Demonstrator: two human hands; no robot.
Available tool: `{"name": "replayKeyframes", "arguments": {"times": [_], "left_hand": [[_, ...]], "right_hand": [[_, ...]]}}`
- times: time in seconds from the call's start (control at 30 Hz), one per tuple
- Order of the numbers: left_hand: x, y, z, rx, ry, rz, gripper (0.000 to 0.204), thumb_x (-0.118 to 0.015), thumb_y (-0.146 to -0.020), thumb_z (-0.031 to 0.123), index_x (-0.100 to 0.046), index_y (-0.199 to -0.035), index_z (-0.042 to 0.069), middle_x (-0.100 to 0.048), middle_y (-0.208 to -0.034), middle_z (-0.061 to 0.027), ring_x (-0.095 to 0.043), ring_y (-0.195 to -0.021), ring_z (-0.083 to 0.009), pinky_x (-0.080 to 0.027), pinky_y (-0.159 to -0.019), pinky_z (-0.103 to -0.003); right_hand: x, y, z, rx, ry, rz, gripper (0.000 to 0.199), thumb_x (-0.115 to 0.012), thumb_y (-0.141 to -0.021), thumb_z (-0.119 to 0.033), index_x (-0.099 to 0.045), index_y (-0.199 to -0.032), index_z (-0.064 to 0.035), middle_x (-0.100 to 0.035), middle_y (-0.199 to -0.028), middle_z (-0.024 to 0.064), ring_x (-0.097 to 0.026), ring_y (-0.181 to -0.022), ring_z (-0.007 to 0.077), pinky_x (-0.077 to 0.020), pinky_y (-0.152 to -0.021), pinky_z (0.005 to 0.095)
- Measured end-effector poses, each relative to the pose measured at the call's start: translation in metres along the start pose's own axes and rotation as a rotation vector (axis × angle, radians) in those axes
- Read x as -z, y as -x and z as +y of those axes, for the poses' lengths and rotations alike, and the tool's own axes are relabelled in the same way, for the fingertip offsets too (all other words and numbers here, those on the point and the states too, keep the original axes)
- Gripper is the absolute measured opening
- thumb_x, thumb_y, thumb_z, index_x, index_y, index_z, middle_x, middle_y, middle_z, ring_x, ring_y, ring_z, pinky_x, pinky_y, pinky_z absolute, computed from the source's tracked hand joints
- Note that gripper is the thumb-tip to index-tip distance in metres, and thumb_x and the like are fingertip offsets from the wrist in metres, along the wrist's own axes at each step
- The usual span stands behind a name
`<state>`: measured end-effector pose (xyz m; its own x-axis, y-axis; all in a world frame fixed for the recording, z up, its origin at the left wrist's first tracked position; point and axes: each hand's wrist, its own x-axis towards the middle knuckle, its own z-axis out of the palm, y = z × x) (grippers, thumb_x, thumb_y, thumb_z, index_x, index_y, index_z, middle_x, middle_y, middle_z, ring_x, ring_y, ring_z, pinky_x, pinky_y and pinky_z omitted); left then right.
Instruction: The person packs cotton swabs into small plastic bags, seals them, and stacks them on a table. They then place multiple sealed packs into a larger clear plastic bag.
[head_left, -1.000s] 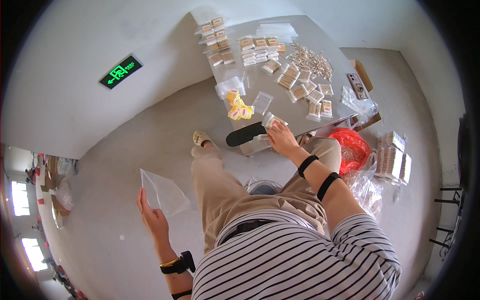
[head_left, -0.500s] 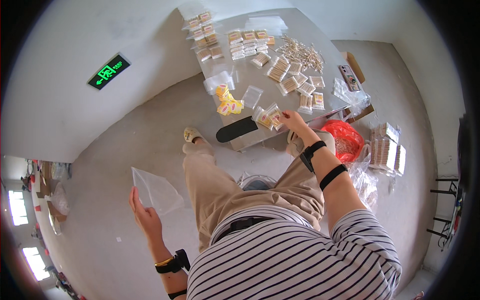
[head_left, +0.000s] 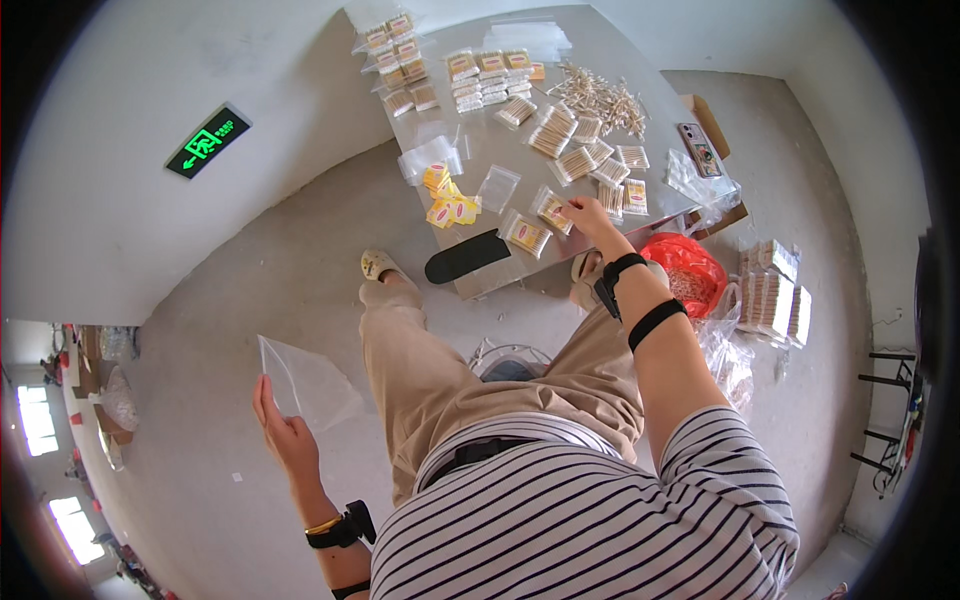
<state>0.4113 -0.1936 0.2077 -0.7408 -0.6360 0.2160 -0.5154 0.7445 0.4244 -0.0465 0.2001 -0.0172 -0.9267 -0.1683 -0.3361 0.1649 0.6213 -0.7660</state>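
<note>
The small clear packet (head_left: 551,208) of pale sticks with a yellow-and-red label lay on the grey table (head_left: 480,150), near its front edge, and the right hand (head_left: 588,216) had its fingertips closed on the packet's right side. The left hand (head_left: 283,432) was held low and well apart from the table, pinching the lower edge of an empty clear plastic bag (head_left: 305,382). Compared with a second earlier, the right hand had moved off the packet nearer the black object (head_left: 467,256) and reached farther right across the table; the left hand with its bag stayed much the same. Rows of similar packets (head_left: 490,75), loose sticks (head_left: 600,98) and yellow labels (head_left: 447,198) covered the table. A red bag (head_left: 685,270) sat on the concrete floor (head_left: 220,300) beside it.
</note>
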Motion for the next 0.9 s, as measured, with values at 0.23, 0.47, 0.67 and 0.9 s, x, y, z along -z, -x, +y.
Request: {"name": "replayKeyframes", "arguments": {"times": [0.23, 0.47, 0.67, 0.9], "left_hand": [[0.003, -0.003, 0.012, 0.091, 0.003, -0.04, 0.073, -0.04, -0.079, -0.016, -0.046, -0.148, 0.005, -0.047, -0.151, -0.0132, -0.057, -0.126, -0.0304, -0.051, -0.081, -0.03], [-0.003, -0.005, 0.004, 0.078, -0.009, -0.041, 0.074, -0.039, -0.078, -0.017, -0.046, -0.148, 0.005, -0.047, -0.151, -0.0136, -0.056, -0.128, -0.0315, -0.051, -0.083, -0.03], [-0.01, -0.007, -0.002, 0.048, -0.02, -0.036, 0.073, -0.039, -0.078, -0.017, -0.046, -0.148, 0.004, -0.047, -0.151, -0.0139, -0.054, -0.13, -0.0322, -0.05, -0.087, -0.031], [-0.011, -0.01, -0.002, 0.058, -0.012, -0.04, 0.073, -0.039, -0.078, -0.017, -0.047, -0.148, 0.005, -0.047, -0.151, -0.0129, -0.056, -0.128, -0.0313, -0.05, -0.085, -0.03]], "right_hand": [[-0.028, -0.007, -0.01, 0.034, 0.151, -0.043, 0.045, -0.076, -0.08, -0.033, -0.072, -0.113, -0.0022, -0.072, -0.104, 0.0174, -0.069, -0.096, 0.0299, -0.0522, -0.086, 0.038], [-0.025, 0.002, -0.007, 0.19, 0.31, 0.141, 0.041, -0.077, -0.082, -0.03, -0.069, -0.118, -0.0103, -0.059, -0.114, 0.0162, -0.062, -0.106, 0.0333, -0.0512, -0.094, 0.0424], [-0.012, 0.005, -0.006, 0.238, 0.236, 0.13, 0.032, -0.078, -0.081, -0.019, -0.07, -0.112, -0.0107, -0.06, -0.107, 0.0134, -0.063, -0.1, 0.0294, -0.0515, -0.09, 0.0411], [-0.013, 0.008, -0.01, 0.34, 0.281, 0.214, 0.025, -0.077, -0.08, -0.019, -0.073, -0.103, -0.0099, -0.063, -0.102, 0.0114, -0.062, -0.097, 0.0305, -0.0511, -0.087, 0.0424]]}}
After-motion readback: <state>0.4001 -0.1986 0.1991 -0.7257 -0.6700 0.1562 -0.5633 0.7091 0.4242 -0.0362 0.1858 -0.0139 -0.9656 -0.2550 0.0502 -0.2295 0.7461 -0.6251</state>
